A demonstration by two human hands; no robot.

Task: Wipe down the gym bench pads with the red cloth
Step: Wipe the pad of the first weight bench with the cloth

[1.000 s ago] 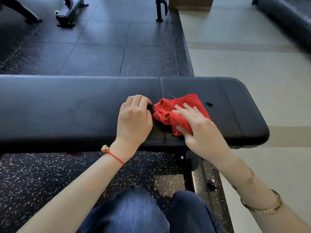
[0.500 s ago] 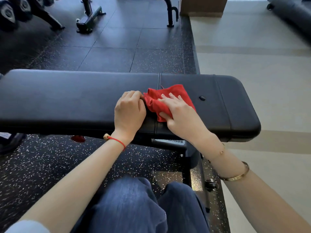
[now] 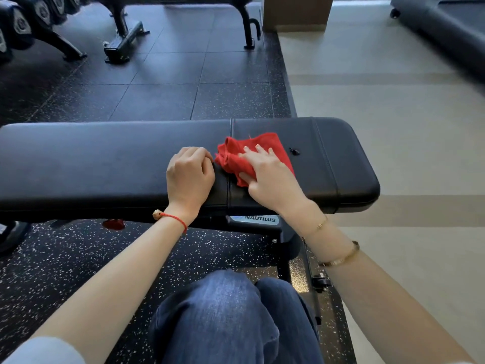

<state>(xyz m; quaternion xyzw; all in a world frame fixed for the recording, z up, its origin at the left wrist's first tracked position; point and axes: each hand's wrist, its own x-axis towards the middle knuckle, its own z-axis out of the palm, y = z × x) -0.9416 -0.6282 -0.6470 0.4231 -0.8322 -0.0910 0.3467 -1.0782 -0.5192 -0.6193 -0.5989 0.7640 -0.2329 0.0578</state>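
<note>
Your right hand [image 3: 271,179] lies flat on the red cloth [image 3: 252,156], fingers straight and spread over it, thumb tucked against its near edge, pressing it down onto the bench pad [image 3: 105,158] rather than gripping it. The cloth is bunched and sits across the seam [image 3: 230,132] between the long pad and the short end pad [image 3: 328,158], just left of a small dark button [image 3: 294,151] in that end pad. Your left hand [image 3: 190,176] rests on the long pad just beside the cloth, fingers curled under with nothing visibly in them, knuckles nearly touching the cloth's left edge. A NAUTILUS label [image 3: 259,219] shows on the frame beneath the pads, and your knees [image 3: 231,311] in blue jeans are below.
</note>
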